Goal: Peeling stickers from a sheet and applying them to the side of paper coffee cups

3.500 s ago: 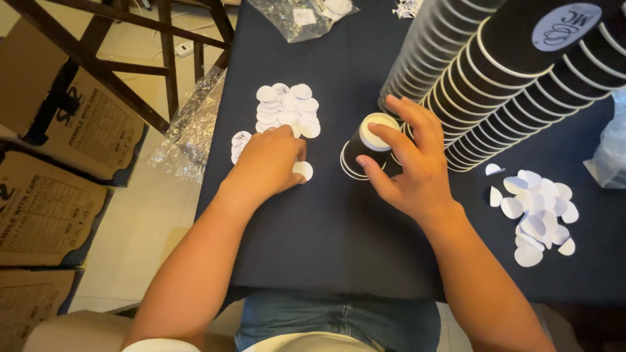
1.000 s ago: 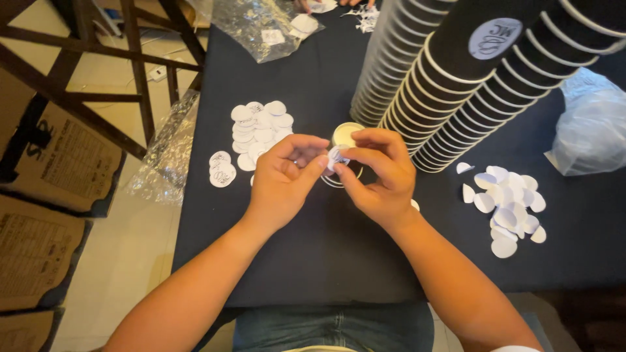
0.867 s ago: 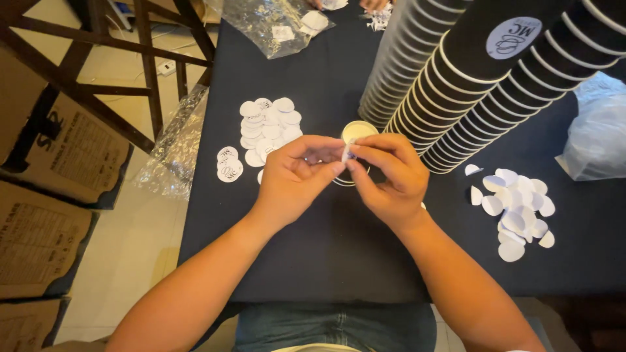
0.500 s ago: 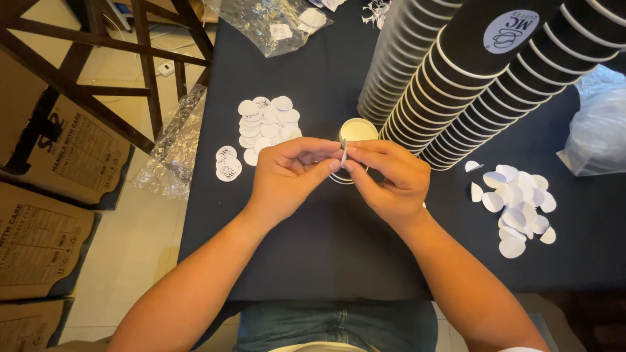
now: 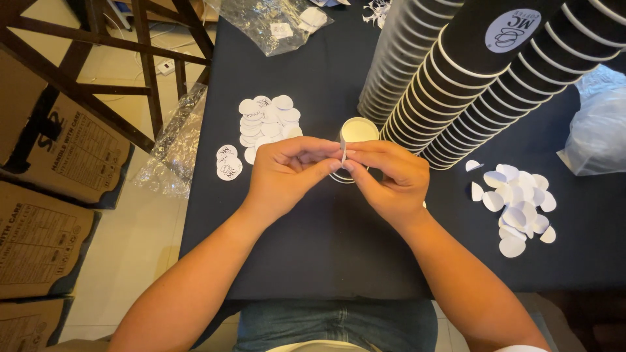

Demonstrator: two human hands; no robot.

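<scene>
Over the dark worktop [image 5: 313,248], just in front of the one open paper cup [image 5: 357,130] standing there, both my hands meet on a single round white sticker [image 5: 343,148]. My left hand [image 5: 287,171] and right hand [image 5: 385,176] each have a fingertip grip pinched on it, holding it edge-on to me, its long axis running up and down, faces turned left and right. Two leaning stacks of black cups [image 5: 469,78] lie just behind. Three clusters of white discs lie flat: a big pile [image 5: 267,120] and a small pile [image 5: 228,163] to my left, loose backing discs [image 5: 518,202] well to my right. Compared with half a second ago, my hands sit almost unchanged, fingertips together at the same spot.
</scene>
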